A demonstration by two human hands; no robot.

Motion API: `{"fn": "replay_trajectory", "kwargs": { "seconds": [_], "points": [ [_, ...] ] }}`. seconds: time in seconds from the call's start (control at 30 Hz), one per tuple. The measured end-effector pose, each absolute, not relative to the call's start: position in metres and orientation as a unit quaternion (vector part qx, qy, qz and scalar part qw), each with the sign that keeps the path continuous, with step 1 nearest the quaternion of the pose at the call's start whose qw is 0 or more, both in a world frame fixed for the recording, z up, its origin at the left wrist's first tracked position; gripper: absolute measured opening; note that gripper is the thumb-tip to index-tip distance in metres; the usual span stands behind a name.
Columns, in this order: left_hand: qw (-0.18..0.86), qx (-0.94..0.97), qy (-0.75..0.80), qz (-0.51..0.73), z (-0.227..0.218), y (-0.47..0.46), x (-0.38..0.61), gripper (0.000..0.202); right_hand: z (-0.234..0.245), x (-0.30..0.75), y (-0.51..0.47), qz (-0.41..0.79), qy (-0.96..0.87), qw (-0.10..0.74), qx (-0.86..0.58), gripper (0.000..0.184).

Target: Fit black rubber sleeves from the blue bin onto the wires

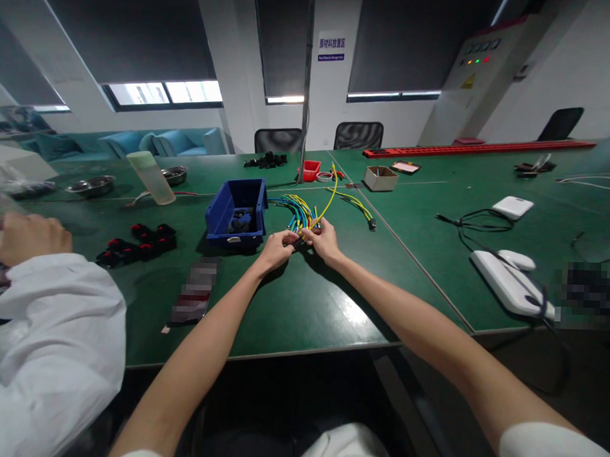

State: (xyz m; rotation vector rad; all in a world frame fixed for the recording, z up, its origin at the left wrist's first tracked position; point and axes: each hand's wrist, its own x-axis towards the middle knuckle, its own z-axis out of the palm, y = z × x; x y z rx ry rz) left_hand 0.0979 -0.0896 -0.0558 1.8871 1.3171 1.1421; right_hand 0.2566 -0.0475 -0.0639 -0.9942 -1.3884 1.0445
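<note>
In the head view, my left hand (277,249) is closed on a small black part (299,243), mostly hidden by the fingers. My right hand (324,241) meets it from the other side, its fingers pinched at the lower end of a yellow wire (330,199). That wire curves upward from the fingertips. Just behind both hands lies a bundle of blue, yellow and green wires (298,208). A blue bin (216,219) with dark small parts inside stands left of the bundle. More yellow and green wires (356,202) with a dark end lie to the right.
A co-worker's hand and white sleeve (66,320) are at the left. Black-and-red parts (147,243), a phone-like slab (197,291) and a bottle (151,176) are nearby. Farther back stand a red bin (310,170) and small box (380,180); white devices (508,282) with cables lie right.
</note>
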Motion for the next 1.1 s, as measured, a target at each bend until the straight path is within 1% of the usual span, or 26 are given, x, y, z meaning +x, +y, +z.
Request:
{"fn": "replay_trajectory", "kwargs": {
  "seconds": [0.13, 0.27, 0.37, 0.7, 1.1],
  "points": [
    [0.388, 0.680, 0.453, 0.426, -0.0556, -0.0862, 0.0949, 0.038, -0.0647, 0.2571, -0.0465, 0.435, -0.579, 0.540, -0.429, 0.040],
    [0.436, 0.640, 0.450, 0.445, -0.0534, -0.0885, 0.0970, 0.036, -0.0644, 0.2572, -0.0469, 0.441, -0.579, 0.541, -0.422, 0.040],
    [0.446, 0.635, 0.445, 0.447, -0.0517, -0.0909, 0.0977, 0.034, -0.0640, 0.2571, -0.0470, 0.447, -0.576, 0.538, -0.424, 0.040],
    [0.468, 0.624, 0.430, 0.453, -0.0553, -0.0872, 0.0932, 0.038, -0.0601, 0.2578, -0.0518, 0.454, -0.584, 0.535, -0.408, 0.038],
    [0.470, 0.627, 0.425, 0.453, -0.0561, -0.0870, 0.0929, 0.042, -0.0612, 0.2573, -0.0490, 0.468, -0.569, 0.534, -0.415, 0.038]
  ]
}}
